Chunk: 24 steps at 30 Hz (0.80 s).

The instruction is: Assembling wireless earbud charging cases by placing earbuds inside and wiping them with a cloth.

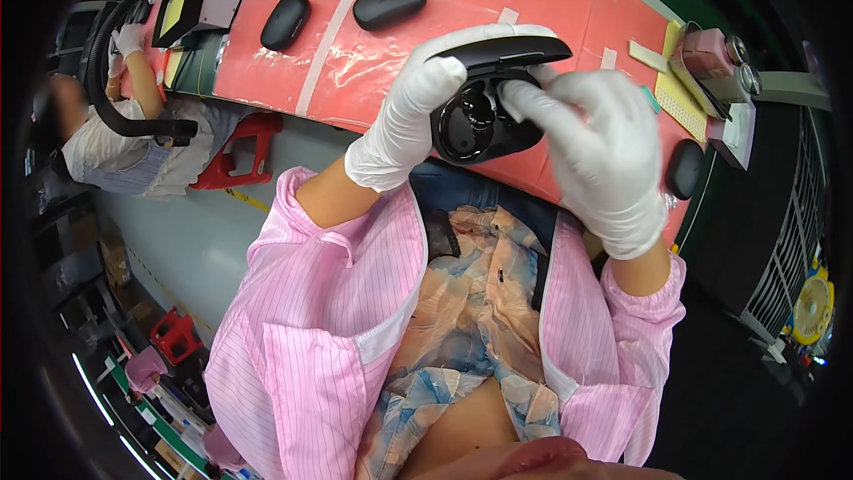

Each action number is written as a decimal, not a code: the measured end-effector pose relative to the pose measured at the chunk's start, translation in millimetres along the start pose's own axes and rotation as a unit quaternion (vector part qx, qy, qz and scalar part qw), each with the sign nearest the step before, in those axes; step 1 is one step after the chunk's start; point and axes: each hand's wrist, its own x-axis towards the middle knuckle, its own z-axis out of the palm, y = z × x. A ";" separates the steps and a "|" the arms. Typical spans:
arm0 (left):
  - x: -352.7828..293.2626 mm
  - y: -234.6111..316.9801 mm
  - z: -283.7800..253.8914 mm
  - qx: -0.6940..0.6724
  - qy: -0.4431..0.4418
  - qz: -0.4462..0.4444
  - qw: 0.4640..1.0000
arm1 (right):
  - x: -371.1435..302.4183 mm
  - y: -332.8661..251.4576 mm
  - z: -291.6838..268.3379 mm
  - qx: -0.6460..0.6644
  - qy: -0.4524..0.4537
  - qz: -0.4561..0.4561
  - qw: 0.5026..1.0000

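A glossy black earbud case (468,129) is held up over the near edge of the table with its lid (498,53) raised. My white-gloved left hand (402,116) grips it from the left and behind, the thumb near the hinge side. The left hollow of the case shows plainly. My right hand (609,147), also gloved and slightly blurred, has its bent fingers dipping into the right hollow. Those fingertips are drawn together, and whatever they hold or press there is hidden.
Several closed black cases (389,4) lie on the pink-covered table (346,76); another case (683,169) rests at the right edge. Beyond it stands a holder with pinkish and metal-topped containers (711,58). At left, a person (133,142) works beside a red stool (244,156) and black curved arm (96,62).
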 end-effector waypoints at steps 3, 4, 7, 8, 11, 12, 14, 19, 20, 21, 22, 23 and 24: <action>3.8 -12.5 -2.3 -0.097 -0.013 -0.011 0.995 | -19.4 13.9 -8.3 0.065 -0.061 0.060 0.994; 2.5 -5.4 5.2 -0.149 0.006 -0.044 0.988 | -24.7 17.3 -8.2 0.065 -0.062 0.059 0.994; 7.8 -10.2 3.8 -0.202 0.029 -0.085 0.975 | -35.9 19.8 -4.2 0.154 0.054 0.134 0.977; 7.1 -6.5 10.5 -0.226 0.072 -0.109 0.965 | -40.2 22.4 0.0 0.156 0.053 0.133 0.977; 4.9 1.3 18.3 -0.283 0.129 -0.167 0.936 | -60.9 33.4 19.0 0.324 0.114 0.266 0.901; 3.9 2.2 18.9 -0.314 0.142 -0.201 0.917 | -64.3 31.5 22.6 0.324 0.115 0.267 0.900; 1.3 2.4 17.9 -0.306 0.133 -0.206 0.920 | -67.7 27.2 28.0 0.387 0.135 0.363 0.836; 1.0 0.1 18.4 -0.293 0.125 -0.209 0.924 | -82.4 30.5 41.1 0.429 0.152 0.388 0.802; 0.2 1.1 17.2 -0.297 0.111 -0.219 0.923 | -83.9 30.7 42.5 0.437 0.157 0.392 0.794; -0.6 2.0 16.0 -0.300 0.096 -0.230 0.921 | -84.9 30.8 44.4 0.436 0.159 0.393 0.794; -0.7 2.9 15.2 -0.300 0.094 -0.231 0.921 | -84.9 31.2 46.2 0.449 0.175 0.402 0.779; -0.5 3.7 14.4 -0.295 0.101 -0.232 0.921 | -84.5 31.4 47.2 0.462 0.190 0.410 0.763; -0.1 4.2 13.7 -0.290 0.108 -0.232 0.922 | -83.5 31.3 46.9 0.459 0.193 0.412 0.763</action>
